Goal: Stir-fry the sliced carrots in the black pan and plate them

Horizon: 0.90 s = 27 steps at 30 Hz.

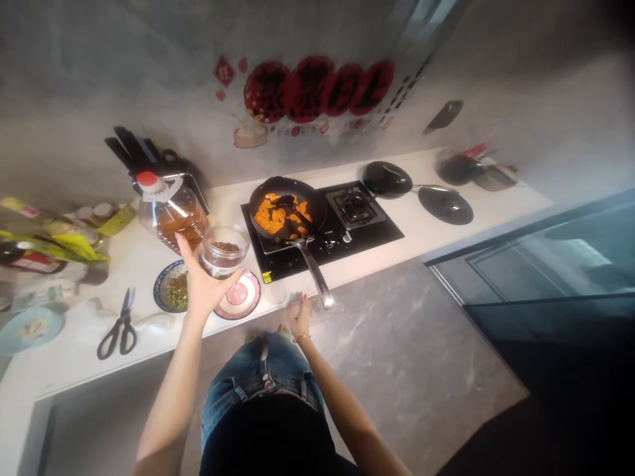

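My left hand (211, 291) is wrapped round a clear jar (225, 250) with dark brown contents, held above the counter. Below the jar lies a pink-patterned plate (242, 305), and beside it a bowl of chopped green and red pieces (176, 291). My right hand (299, 318) is low at the counter's front edge, fingers curled; whether anything is in them is hidden. It is near a clear round lid (276, 293) and the pan's handle (317, 277). In the frying pan (317, 198) on the left burner are orange pieces (270, 217) and a dark spatula (305, 221).
Behind the jar stand a large oil jug (173, 211) and a knife block (191, 178). Scissors (119, 330) and a light-blue plate (30, 334) lie to the left. Right of the gas hob (381, 231) are a black pan (387, 178) and a dark lid (446, 205).
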### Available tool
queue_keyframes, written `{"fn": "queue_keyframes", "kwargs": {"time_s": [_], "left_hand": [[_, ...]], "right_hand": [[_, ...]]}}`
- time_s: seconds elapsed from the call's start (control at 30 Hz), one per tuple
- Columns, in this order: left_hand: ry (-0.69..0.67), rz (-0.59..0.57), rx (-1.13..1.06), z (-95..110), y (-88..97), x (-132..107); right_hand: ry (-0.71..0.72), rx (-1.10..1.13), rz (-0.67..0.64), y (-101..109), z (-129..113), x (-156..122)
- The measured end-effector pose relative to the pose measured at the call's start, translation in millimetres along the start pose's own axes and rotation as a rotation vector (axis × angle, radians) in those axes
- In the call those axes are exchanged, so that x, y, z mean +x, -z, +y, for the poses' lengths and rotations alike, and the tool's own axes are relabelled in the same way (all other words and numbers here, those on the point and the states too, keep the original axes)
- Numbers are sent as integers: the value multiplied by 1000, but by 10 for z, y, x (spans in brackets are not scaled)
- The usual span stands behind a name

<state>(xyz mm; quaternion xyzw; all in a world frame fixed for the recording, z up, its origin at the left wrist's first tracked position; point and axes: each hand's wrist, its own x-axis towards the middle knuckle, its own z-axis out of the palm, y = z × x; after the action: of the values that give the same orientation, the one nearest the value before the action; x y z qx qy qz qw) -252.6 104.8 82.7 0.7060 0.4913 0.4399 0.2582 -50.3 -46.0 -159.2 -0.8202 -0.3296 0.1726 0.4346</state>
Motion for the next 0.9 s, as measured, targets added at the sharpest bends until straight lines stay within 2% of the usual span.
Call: {"fn": "queue_keyframes", "kwargs": {"time_s": [0.1, 0.17, 0.2, 0.23, 0.3, 0.37, 0.47, 0.6, 0.77, 0.9], "left_hand": [[58, 29, 40, -1, -92, 84], [71, 40, 57, 27, -157, 120], [71, 46, 58, 47, -194, 130], [68, 54, 56, 70, -234, 136], [59, 62, 43, 112, -316, 132], [62, 70, 41, 141, -383, 107], [94, 88, 73, 151, -432, 39], [143, 126, 118, 129, -442, -53], [162, 150, 128, 78, -492, -31], [109, 98, 148, 53, -515, 110]], "right_hand": [[-137, 56, 194, 633, 64, 414], [-129, 74, 259, 1009, -95, 881], [-83, 107, 246, 1137, -249, 1138], [-11, 100, 188, 1213, -443, 1389], [120, -69, -4, 1220, -893, 1808], [112, -334, -194, 1113, -1312, 2065], [81, -664, -376, 1000, -1683, 2200], [286, -943, -440, 1192, -1834, 2267], [591, -1028, -523, 1478, -2144, 2256], [609, -1107, -585, 1679, -2277, 2078]]}}
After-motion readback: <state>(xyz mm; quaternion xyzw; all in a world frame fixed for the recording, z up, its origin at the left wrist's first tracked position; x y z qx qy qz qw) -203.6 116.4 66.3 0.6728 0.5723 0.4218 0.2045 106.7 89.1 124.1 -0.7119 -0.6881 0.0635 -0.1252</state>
